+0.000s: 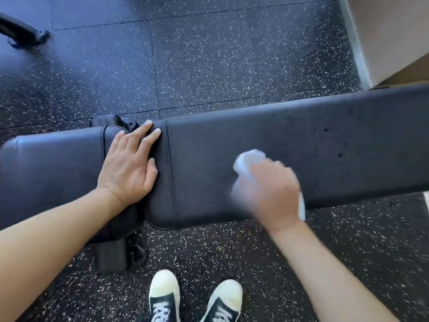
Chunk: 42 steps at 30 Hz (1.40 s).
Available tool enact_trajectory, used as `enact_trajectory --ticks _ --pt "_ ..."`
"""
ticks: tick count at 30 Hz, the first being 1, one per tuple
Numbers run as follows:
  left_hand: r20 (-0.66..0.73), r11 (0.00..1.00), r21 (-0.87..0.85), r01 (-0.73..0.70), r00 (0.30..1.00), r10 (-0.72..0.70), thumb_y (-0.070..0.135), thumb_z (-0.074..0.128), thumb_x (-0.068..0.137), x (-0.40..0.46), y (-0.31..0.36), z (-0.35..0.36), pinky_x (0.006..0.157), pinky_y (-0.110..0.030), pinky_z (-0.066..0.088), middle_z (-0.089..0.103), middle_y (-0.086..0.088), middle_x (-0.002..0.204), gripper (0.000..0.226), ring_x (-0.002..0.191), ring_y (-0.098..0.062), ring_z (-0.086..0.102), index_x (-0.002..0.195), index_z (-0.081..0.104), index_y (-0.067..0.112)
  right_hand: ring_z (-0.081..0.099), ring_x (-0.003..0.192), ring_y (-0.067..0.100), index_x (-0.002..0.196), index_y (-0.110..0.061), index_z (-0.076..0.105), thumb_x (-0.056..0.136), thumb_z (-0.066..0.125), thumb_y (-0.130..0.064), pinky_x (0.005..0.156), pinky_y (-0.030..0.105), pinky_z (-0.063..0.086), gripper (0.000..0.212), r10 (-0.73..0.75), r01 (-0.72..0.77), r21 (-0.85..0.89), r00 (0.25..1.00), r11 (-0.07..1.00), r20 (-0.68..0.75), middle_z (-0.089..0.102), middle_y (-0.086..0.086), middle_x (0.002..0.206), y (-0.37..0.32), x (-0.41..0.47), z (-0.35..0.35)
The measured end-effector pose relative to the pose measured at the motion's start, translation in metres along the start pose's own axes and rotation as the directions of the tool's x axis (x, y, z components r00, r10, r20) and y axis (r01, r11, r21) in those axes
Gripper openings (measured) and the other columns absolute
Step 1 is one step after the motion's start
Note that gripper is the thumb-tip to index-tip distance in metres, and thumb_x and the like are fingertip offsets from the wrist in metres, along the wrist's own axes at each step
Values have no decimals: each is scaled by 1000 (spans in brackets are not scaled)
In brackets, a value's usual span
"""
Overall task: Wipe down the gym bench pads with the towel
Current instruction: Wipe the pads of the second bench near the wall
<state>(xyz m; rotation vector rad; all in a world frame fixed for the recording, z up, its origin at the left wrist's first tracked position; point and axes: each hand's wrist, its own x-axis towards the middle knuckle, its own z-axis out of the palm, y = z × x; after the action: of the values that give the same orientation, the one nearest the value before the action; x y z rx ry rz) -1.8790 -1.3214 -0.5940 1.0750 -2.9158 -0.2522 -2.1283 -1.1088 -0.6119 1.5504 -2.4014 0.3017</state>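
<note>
Two bench pads: left hand lies flat, fingers straight, across their gap; blurred right hand grasps a white towel on the long back pad, frame centre.

We see our right hand motion-blurred, hiding most of the white towel, while the long pad runs off-frame right.

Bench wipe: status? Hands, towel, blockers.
Left hand flat, open, across the gap between seat pad and back pad. Right hand grips towel on the back pad, blurred. Nothing blocking.
</note>
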Motion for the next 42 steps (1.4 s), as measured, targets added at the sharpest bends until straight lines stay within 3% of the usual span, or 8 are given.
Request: enact_trajectory --ticks 4,6,13,18,23,28,35,42 --pt "-3 1000 -9 -5 1000 5 31 43 92 -1 1 -2 124 -61 26 37 -17 165 68 135 -44 45 156 43 8 38 60 31 83 -34 26 76 52 -7 52 40 43 38 341 -335 126 939 934 -35 42 4 70 48 30 -7" --pt "-1 1000 -2 -2 1000 2 31 42 92 -2 1 -3 124 -61 26 36 -17 165 68 135 -44 47 156 42 8 41 60 33 81 -29 33 75 54 -8 54 41 46 30 388 -378 164 921 911 -29 46 5 73 22 38 -15" --pt "-10 999 -32 4 1000 -5 30 42 92 -4 -3 1 127 -57 21 36 -13 168 68 138 -39 46 157 44 11 51 66 31 91 -15 60 81 58 -31 58 40 33 19 41 -60 266 996 962 73 58 6 82 -155 14 -6" --pt "4 999 -48 8 1000 -8 31 41 93 -3 -1 -1 127 -57 20 36 -13 167 67 140 -39 46 157 44 10 46 65 25 88 -16 61 83 66 -26 54 40 36 13 -227 211 244 973 946 36 54 1 82 -107 5 -3" --pt "-12 999 -48 9 1000 -9 33 42 94 -4 -1 -1 127 -58 23 38 -13 166 66 139 -40 48 156 45 11 41 58 27 86 -23 50 81 47 -10 50 39 43 14 114 -113 -43 993 993 24 42 -2 79 9 23 -17" --pt "-2 998 -62 4 1000 -5 33 45 95 -6 -4 -4 126 -59 23 37 -13 167 65 139 -40 48 157 44 12 36 62 28 83 -24 32 77 46 -14 54 43 47 18 357 -354 -42 929 934 97 36 -2 82 -30 31 -23" --pt "29 991 -130 27 999 -24 33 46 93 -6 -6 -5 129 -54 19 36 -8 169 66 142 -35 46 157 45 16 51 61 29 84 -15 56 84 57 -29 54 38 37 14 58 -66 224 997 972 44 55 5 75 -158 24 2" --pt "15 938 -286 198 979 -202 34 43 91 -3 13 -9 128 -53 24 40 -1 167 64 147 -31 43 152 53 19 51 61 24 84 -14 63 88 61 -33 53 36 37 19 -222 217 319 975 923 -22 56 1 76 -126 37 11"
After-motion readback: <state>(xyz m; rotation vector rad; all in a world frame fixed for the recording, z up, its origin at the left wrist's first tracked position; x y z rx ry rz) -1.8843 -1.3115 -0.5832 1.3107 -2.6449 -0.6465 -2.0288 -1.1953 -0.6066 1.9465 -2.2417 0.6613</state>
